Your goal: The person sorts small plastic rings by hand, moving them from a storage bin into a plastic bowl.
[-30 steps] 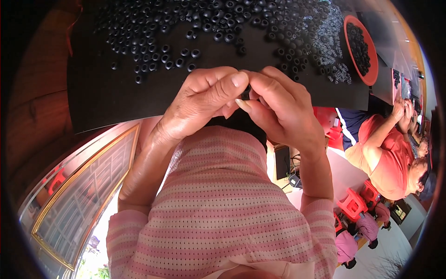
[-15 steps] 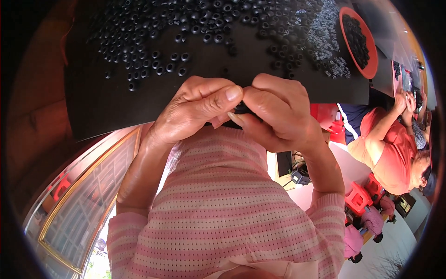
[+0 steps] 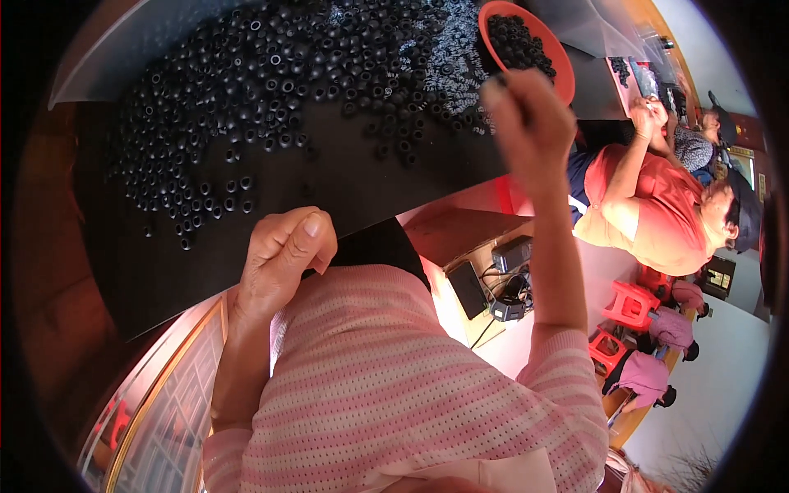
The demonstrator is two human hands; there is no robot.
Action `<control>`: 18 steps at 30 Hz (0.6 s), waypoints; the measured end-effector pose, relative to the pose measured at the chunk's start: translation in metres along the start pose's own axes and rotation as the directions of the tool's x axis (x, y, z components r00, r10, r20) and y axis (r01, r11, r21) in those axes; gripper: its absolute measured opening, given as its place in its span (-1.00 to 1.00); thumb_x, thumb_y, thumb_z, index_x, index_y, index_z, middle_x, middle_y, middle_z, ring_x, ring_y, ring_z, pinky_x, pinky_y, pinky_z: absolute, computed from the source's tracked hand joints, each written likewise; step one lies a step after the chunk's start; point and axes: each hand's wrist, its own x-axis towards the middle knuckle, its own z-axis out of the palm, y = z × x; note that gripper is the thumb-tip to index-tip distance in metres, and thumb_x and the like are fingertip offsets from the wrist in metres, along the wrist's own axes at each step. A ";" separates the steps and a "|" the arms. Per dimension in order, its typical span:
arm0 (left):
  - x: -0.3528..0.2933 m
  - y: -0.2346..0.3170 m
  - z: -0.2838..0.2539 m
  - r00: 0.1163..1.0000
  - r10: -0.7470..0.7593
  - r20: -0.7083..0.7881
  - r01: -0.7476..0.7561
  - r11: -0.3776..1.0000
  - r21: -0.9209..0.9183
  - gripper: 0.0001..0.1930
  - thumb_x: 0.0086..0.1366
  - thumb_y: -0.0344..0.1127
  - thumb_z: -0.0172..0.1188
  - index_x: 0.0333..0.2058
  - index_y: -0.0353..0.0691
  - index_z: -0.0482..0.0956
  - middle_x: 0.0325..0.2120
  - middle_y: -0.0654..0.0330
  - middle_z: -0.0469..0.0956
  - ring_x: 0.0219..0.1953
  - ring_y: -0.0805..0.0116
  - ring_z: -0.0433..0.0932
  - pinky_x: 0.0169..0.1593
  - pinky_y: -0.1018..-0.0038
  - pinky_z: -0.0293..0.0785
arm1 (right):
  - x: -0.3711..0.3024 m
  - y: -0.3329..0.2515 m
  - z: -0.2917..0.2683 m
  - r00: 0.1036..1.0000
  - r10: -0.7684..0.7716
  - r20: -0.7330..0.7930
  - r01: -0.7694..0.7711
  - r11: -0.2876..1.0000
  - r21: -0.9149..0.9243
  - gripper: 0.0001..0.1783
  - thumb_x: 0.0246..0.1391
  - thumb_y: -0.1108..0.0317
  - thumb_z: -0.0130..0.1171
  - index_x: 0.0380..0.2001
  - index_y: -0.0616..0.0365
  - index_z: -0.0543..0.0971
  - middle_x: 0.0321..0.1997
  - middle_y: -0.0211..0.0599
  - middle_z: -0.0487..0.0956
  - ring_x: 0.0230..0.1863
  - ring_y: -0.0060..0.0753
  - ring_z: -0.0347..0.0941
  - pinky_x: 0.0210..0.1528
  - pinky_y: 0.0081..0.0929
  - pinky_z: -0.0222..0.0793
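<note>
My left hand (image 3: 292, 251) is closed at the table's near edge, thumb pressed over the curled fingers; whatever it may hold is hidden. Farther right, my right hand (image 3: 534, 123) is reaching up beside an orange-red bowl (image 3: 565, 70), smeared by motion, so its fingers cannot be read. Inside the bowl lie many small black pieces (image 3: 518, 43). Spread over the dark tabletop (image 3: 353, 181) are a great many small black, hollow, ring-like pieces (image 3: 222, 90). Small clear or whitish pieces (image 3: 456, 62) form a patch left of the bowl.
A translucent sheet-like edge (image 3: 90, 62) borders the table's far left. Below right, a box-like stand (image 3: 460, 234) holds black devices and cables (image 3: 511, 287). A co-worker in an orange shirt (image 3: 657, 209) sits to the right, with red stools (image 3: 631, 304) nearby.
My hands, together half a second ago around a small dark piece, have come apart. My right hand has risen to the bowl; my left has moved down and left. The view has shifted right.
</note>
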 end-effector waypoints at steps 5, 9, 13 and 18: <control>0.001 0.000 -0.003 0.998 -0.048 -0.030 0.047 0.998 -0.038 -0.52 0.43 -0.14 -0.06 -0.66 -0.28 0.34 -0.74 0.31 0.31 -0.65 0.56 0.26 -0.53 0.57 0.18 | 0.033 0.083 -0.039 0.977 0.212 0.017 -0.191 0.909 -0.369 -0.74 0.06 0.32 0.26 -0.27 0.29 0.56 -0.51 -0.31 0.48 -0.49 -0.56 0.38 -0.40 -0.59 0.30; 0.001 0.001 0.002 0.997 -0.040 -0.062 0.038 0.999 -0.039 -0.56 0.42 -0.20 -0.04 -0.66 -0.27 0.33 -0.74 0.32 0.31 -0.65 0.58 0.24 -0.55 0.57 0.16 | 0.019 0.069 -0.028 0.977 0.214 0.009 -0.209 0.961 -0.183 -0.76 0.07 0.34 0.24 -0.25 0.29 0.56 -0.49 -0.31 0.49 -0.46 -0.55 0.39 -0.37 -0.59 0.31; 0.000 -0.004 0.004 1.000 -0.011 -0.029 0.011 1.000 0.029 -0.58 0.41 -0.27 0.00 -0.67 -0.27 0.31 -0.76 0.35 0.27 -0.67 0.61 0.18 -0.58 0.56 0.14 | 0.006 0.015 0.006 0.987 0.095 0.130 -0.099 0.995 0.023 -0.84 0.10 0.42 0.17 -0.25 0.24 0.56 -0.43 -0.28 0.49 -0.47 -0.44 0.41 -0.36 -0.50 0.35; -0.002 -0.006 0.007 0.998 0.030 -0.049 -0.026 0.996 0.081 -0.60 0.38 -0.31 0.06 -0.66 -0.30 0.28 -0.76 0.33 0.23 -0.67 0.59 0.13 -0.61 0.53 0.09 | 0.003 -0.017 0.040 0.900 -0.131 0.417 0.140 0.990 0.010 -0.91 0.03 0.44 0.18 -0.35 0.13 0.56 -0.41 -0.24 0.45 -0.43 -0.10 0.44 -0.40 -0.32 0.35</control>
